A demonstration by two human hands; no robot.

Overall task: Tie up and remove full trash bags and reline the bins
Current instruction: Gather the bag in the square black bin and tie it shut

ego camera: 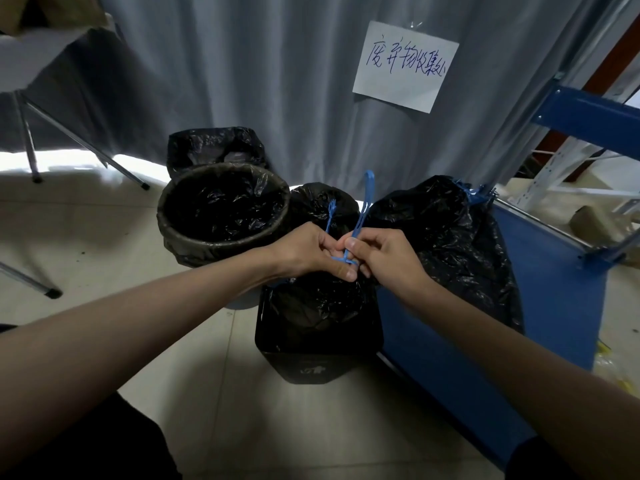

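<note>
Far left: metal legs of a folding table (pixel 33 140) on the pale tiled floor (pixel 86 237). Next right, a round dark bin lined with a black plastic bag (pixel 223 209), open-mouthed, apparently already relined; behind it another black-lined bin (pixel 216 145). Centre, low: a square black plastic bin (pixel 317 344) holding the black trash bag (pixel 322 303) now being tied, its neck gathered just under both hands. Left hand (pixel 311 249) with fingers curled, pinching one blue drawstring end (pixel 330 213); the string loops round a fingertip. Right hand (pixel 382 252) also curled, gripping the other blue drawstring loop (pixel 363 206), which stands upright above the knuckles. Behind the hands, a tied black bag (pixel 322 202); right of them, a large tied black bag (pixel 446 237) leaning on a blue metal cart (pixel 540 271).

For a sound knot, likely best: keep both strings taut, cross them close to the gathered neck, pull outward evenly, then lift straight up out of the bin.

Writing: a white paper sign (pixel 405 65) taped to the grey curtain (pixel 277 81), handwritten Chinese characters in blue ink, not confidently legible. A small pale emblem on the square bin's front, unreadable.
</note>
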